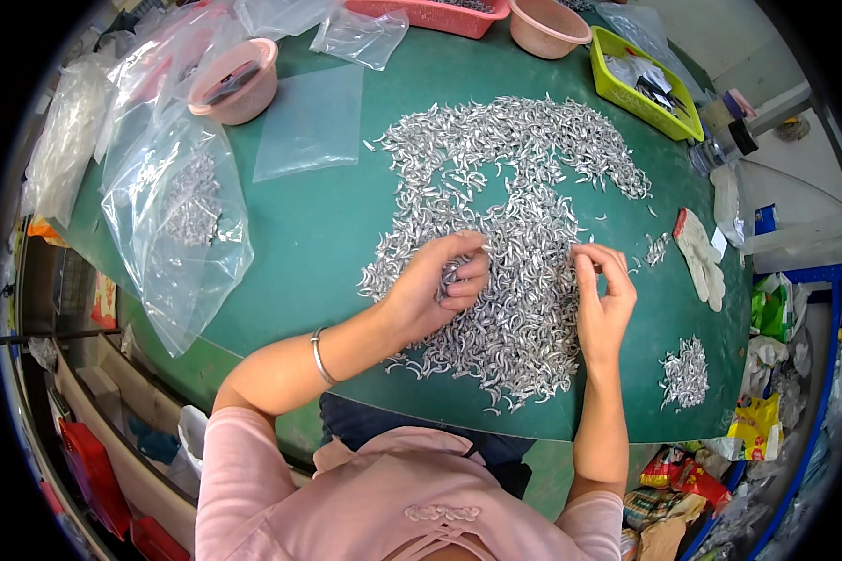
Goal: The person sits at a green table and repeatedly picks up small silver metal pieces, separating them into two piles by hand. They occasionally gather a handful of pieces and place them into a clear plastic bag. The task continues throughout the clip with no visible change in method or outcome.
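Note:
A broad heap of small curved silvery metal pieces [533, 299] spreads over the middle of the green table [299, 243]. Above its left side, my left hand [430, 290] is curled around a clump of these pieces [451, 273], which shows between palm and fingers. My right hand [606, 294] is at the heap's right edge, thumb and forefinger pinched together. Whatever sits between those fingertips is too small to make out. A small separate pile [685, 376] lies at the lower right, and a smaller cluster [657, 250] lies right of my right hand.
On the left, a large clear plastic bag [182, 271] holds more pieces, beside a pink bowl [239, 84] and a flat clear bag [309, 122]. Along the far edge are a red tray [430, 17], another pink bowl [549, 30] and a lime-green basket [617, 86]. A white glove [700, 257] lies right.

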Demonstrator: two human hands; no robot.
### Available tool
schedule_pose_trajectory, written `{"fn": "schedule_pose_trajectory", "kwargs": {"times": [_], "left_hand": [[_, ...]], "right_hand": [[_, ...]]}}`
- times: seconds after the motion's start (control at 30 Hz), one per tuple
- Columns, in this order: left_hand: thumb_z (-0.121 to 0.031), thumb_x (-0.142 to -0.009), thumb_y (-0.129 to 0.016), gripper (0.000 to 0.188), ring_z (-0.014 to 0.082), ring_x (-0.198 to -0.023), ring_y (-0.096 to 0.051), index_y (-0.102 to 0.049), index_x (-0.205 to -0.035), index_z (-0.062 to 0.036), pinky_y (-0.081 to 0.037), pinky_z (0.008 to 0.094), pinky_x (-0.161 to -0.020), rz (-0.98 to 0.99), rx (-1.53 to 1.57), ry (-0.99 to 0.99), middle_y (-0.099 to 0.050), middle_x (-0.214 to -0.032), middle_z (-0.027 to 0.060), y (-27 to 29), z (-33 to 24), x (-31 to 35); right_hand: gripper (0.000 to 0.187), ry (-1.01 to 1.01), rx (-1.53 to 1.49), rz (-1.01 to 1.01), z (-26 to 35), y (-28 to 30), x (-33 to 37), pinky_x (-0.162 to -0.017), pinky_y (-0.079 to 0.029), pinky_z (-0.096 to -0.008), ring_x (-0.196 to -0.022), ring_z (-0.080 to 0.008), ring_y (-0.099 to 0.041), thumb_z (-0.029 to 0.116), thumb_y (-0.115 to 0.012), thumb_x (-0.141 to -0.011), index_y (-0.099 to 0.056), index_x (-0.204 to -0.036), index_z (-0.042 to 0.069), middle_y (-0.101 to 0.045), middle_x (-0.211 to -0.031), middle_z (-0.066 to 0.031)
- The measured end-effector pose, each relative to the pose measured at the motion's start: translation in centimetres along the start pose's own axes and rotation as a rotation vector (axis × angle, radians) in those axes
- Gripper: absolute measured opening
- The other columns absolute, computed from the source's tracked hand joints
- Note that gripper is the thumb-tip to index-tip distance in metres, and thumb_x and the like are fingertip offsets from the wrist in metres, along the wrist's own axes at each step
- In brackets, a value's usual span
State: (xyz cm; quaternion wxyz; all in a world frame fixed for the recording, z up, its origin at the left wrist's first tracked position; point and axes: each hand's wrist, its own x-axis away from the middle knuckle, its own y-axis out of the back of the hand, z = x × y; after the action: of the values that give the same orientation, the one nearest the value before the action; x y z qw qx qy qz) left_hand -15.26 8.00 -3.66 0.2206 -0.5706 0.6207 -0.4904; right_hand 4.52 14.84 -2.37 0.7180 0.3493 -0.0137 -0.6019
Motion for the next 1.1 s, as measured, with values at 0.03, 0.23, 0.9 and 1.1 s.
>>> {"fn": "schedule_pose_trajectory", "kwargs": {"times": [0.03, 0.23, 0.9, 1.1], "left_hand": [[-0.019, -0.088, -0.041, 0.011, 0.0061, -0.050, -0.030, -0.042, -0.082, -0.0099, -0.022, 0.0172, -0.039, 0.035, 0.070, 0.013, -0.033, -0.065, -0.0017, 0.2, -0.1, 0.0], [-0.018, -0.087, -0.037, 0.014, 0.0075, -0.050, -0.031, -0.041, -0.080, -0.0064, -0.024, 0.0173, -0.039, 0.079, 0.104, 0.012, -0.037, -0.068, 0.0026, -0.2, -0.2, 0.2], [-0.021, -0.093, -0.046, 0.025, 0.0025, -0.050, -0.032, -0.053, -0.103, 0.0011, -0.024, 0.0152, -0.039, -0.080, -0.215, -0.007, -0.037, -0.063, -0.0043, -0.3, 0.6, -0.3], [-0.018, -0.092, -0.048, 0.020, 0.0021, -0.047, -0.029, -0.056, -0.096, 0.0006, -0.021, 0.0158, -0.039, -0.011, -0.154, 0.047, -0.034, -0.058, -0.0057, 0.3, 0.9, -0.3]], "right_hand": [[0.017, 0.033, 0.085, 0.044, -0.1, -0.1, -0.1, -0.081, -0.041, -0.0335, -0.091, -0.0252, -0.052, 0.009, -0.062, -0.078, -0.062, -0.092, 0.000, -0.060, -0.094, -0.0114], [0.047, 0.154, 0.402, 0.302, 0.2, -1.6, 0.7, -0.090, -0.033, -0.0408, -0.106, -0.0308, -0.042, 0.018, -0.071, -0.069, -0.054, -0.111, 0.005, -0.048, -0.116, -0.0111], [0.029, 0.190, 0.298, 0.233, -1.6, -2.5, -0.4, -0.088, -0.032, -0.0377, -0.100, -0.0246, -0.048, 0.009, -0.064, -0.074, -0.062, -0.103, 0.010, -0.056, -0.105, -0.0039], [0.009, 0.277, 0.357, 0.162, -2.1, -2.8, -0.7, -0.083, -0.033, -0.0351, -0.093, -0.0212, -0.051, 0.008, -0.064, -0.073, -0.064, -0.082, 0.008, -0.059, -0.092, -0.0015]]}}
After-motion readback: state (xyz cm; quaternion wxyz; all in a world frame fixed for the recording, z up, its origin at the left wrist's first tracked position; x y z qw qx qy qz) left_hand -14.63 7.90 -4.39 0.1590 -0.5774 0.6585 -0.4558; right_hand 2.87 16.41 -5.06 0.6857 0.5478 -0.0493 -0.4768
